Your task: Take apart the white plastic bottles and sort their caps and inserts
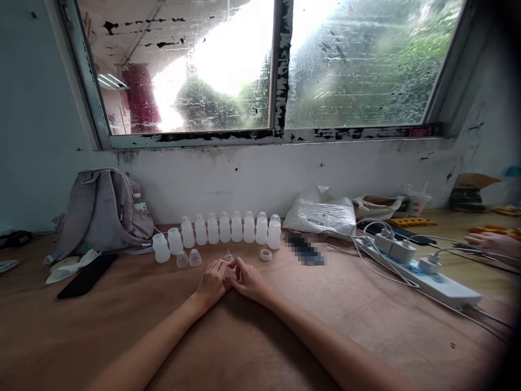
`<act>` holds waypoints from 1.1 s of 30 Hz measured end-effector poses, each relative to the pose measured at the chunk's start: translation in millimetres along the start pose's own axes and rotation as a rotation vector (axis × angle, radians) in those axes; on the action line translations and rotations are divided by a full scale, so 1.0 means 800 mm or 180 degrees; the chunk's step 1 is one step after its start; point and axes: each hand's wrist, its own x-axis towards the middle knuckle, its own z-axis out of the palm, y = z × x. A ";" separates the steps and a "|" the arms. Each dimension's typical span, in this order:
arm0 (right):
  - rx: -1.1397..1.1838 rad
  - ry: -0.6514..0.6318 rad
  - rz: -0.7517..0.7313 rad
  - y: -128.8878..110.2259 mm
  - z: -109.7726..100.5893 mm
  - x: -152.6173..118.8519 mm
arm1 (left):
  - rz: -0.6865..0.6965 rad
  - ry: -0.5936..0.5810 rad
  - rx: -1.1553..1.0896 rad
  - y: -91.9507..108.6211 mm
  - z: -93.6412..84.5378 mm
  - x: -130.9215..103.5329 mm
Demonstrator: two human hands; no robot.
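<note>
My left hand (213,281) and my right hand (249,279) meet over the wooden table, fingers curled together around a small clear piece (230,273), mostly hidden by them. Just beyond the fingertips is a clear bottle nipple (228,254). To its right a white screw ring (266,254) lies on the table. Several frosted baby bottles with clear caps (224,228) stand in a row behind. At the row's left end, two uncapped bottles (161,248) stand with open tops. Two clear dome caps (189,258) sit in front of them.
A grey backpack (106,212) and a black phone (87,276) are on the left. At right are a silver padded bag (321,212), a blurred-out dark object (305,250) and a white power strip (443,288) with cables. Another person's hand (494,242) shows at the far right.
</note>
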 end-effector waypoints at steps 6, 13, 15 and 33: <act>-0.0566 0.0300 0.0041 0.003 0.015 -0.001 | 0.0188 0.0255 0.0043 -0.002 0.003 -0.001; 0.0042 0.0244 0.0077 0.022 0.015 0.008 | -0.0021 0.0156 -0.0143 0.003 0.002 0.000; 0.0425 0.0003 0.0335 0.031 0.014 0.011 | -0.0142 0.0114 -0.0223 0.004 0.002 0.001; -0.0787 0.0295 0.0132 0.088 0.012 0.058 | -0.0991 -0.0458 0.0431 -0.006 0.005 0.001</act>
